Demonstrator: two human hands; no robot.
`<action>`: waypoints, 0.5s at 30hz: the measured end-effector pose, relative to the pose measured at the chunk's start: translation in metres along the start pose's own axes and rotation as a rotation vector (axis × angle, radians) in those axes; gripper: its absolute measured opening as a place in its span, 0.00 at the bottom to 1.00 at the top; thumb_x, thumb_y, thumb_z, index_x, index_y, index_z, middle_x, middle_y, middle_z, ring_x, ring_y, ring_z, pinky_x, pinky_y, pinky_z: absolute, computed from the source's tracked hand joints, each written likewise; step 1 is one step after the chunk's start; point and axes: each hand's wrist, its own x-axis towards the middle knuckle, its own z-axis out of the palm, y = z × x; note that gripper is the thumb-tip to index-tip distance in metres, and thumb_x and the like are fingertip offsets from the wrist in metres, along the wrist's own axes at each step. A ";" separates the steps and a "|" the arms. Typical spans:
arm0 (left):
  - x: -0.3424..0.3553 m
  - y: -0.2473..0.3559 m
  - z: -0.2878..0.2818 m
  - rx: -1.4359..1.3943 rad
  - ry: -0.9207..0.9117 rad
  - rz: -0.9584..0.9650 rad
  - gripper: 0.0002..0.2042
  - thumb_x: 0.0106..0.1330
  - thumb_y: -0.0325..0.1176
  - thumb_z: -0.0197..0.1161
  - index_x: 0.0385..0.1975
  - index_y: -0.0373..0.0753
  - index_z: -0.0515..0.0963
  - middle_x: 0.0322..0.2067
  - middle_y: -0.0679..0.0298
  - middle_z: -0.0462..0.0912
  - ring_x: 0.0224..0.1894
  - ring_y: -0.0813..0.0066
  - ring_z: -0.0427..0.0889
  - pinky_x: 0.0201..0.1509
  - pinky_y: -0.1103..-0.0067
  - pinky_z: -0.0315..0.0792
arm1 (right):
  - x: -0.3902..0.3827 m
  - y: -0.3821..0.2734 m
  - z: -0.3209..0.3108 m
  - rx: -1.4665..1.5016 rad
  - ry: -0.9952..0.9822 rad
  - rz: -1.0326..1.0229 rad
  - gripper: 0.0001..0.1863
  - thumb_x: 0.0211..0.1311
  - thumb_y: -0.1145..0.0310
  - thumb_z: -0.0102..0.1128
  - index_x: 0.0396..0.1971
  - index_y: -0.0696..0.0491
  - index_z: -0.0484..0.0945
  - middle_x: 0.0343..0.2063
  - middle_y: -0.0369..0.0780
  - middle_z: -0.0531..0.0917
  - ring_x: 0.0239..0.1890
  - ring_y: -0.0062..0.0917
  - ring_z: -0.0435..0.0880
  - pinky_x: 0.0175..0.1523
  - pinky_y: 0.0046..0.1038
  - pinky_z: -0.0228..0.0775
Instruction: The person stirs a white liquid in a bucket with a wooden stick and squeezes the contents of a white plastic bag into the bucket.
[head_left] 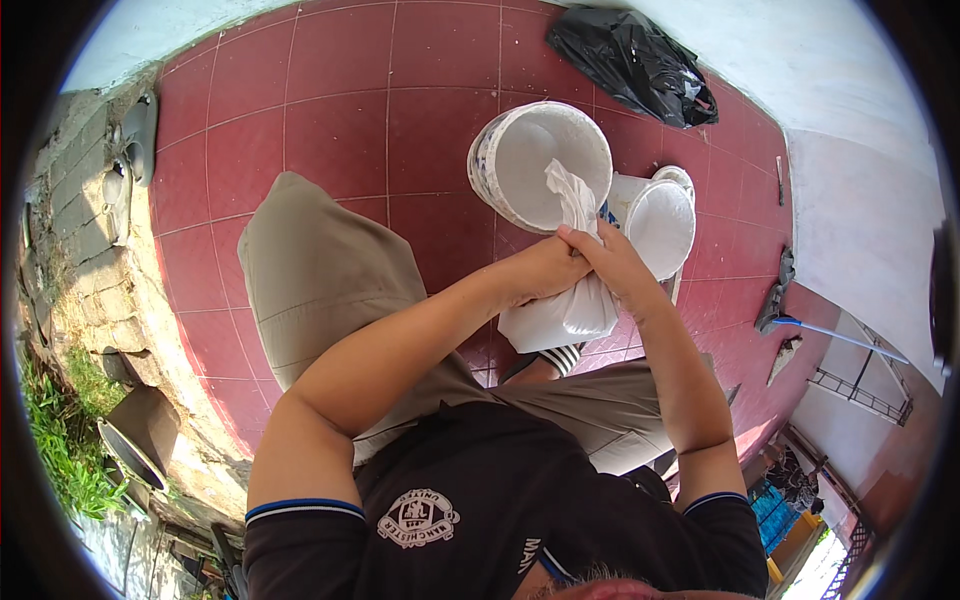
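Both of my hands are wrapped around the gathered neck of a white bag (556,328), and its twisted top sticks up beyond my fingers. My left hand (551,268) grips from the left side. From the right, my right hand (616,264) closes on the same neck, with its thumb against the left hand. The bag's full lower part sits between my legs, just above the sandal. Directly beyond my hands stands a large white bucket (484,178), its inside coated white. The bag's loose end overlaps the bucket's near rim in the picture.
A smaller white bucket (662,222) stands right of the large one. Near the far wall lies a black plastic bag (630,62). A blue-handled tool (800,325) rests at the right. Shoes (118,200) lie along the left floor edge. Red tiles (340,130) cover the floor.
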 end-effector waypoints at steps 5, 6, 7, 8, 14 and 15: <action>0.002 -0.003 -0.002 0.033 -0.032 -0.093 0.22 0.78 0.45 0.51 0.57 0.30 0.74 0.43 0.56 0.85 0.39 0.72 0.86 0.39 0.76 0.80 | 0.001 0.002 0.005 0.214 -0.011 0.079 0.23 0.70 0.55 0.57 0.51 0.60 0.78 0.44 0.41 0.83 0.46 0.23 0.81 0.52 0.27 0.73; 0.003 -0.006 -0.003 0.021 -0.030 -0.096 0.23 0.77 0.46 0.51 0.55 0.29 0.75 0.42 0.55 0.85 0.38 0.72 0.86 0.39 0.76 0.80 | 0.004 0.008 0.006 0.221 0.015 0.050 0.21 0.69 0.56 0.56 0.50 0.59 0.79 0.44 0.41 0.83 0.45 0.22 0.81 0.51 0.26 0.73; 0.005 -0.007 -0.003 0.010 -0.030 -0.099 0.23 0.77 0.46 0.51 0.54 0.28 0.75 0.41 0.55 0.86 0.38 0.72 0.87 0.39 0.76 0.80 | 0.007 0.014 0.006 0.228 0.043 0.022 0.20 0.69 0.57 0.56 0.49 0.59 0.79 0.43 0.40 0.83 0.44 0.21 0.81 0.50 0.26 0.73; 0.007 -0.009 -0.003 0.010 -0.031 -0.098 0.23 0.77 0.46 0.51 0.54 0.28 0.75 0.41 0.55 0.86 0.38 0.72 0.87 0.39 0.76 0.80 | 0.009 0.018 0.006 0.227 0.045 0.023 0.20 0.69 0.57 0.56 0.49 0.59 0.79 0.43 0.40 0.83 0.44 0.21 0.81 0.50 0.26 0.73; 0.004 -0.006 -0.006 -0.041 -0.063 -0.138 0.23 0.76 0.47 0.53 0.53 0.29 0.76 0.42 0.56 0.86 0.38 0.72 0.87 0.41 0.75 0.81 | 0.009 0.013 0.008 0.216 0.094 0.080 0.15 0.70 0.63 0.55 0.49 0.58 0.78 0.39 0.38 0.84 0.39 0.20 0.83 0.46 0.24 0.76; 0.004 -0.006 -0.007 -0.068 -0.088 -0.137 0.22 0.76 0.46 0.53 0.54 0.31 0.76 0.43 0.56 0.86 0.39 0.72 0.87 0.42 0.76 0.81 | 0.005 0.004 0.007 0.279 0.069 0.105 0.14 0.70 0.63 0.55 0.46 0.58 0.79 0.38 0.38 0.84 0.37 0.20 0.83 0.44 0.24 0.76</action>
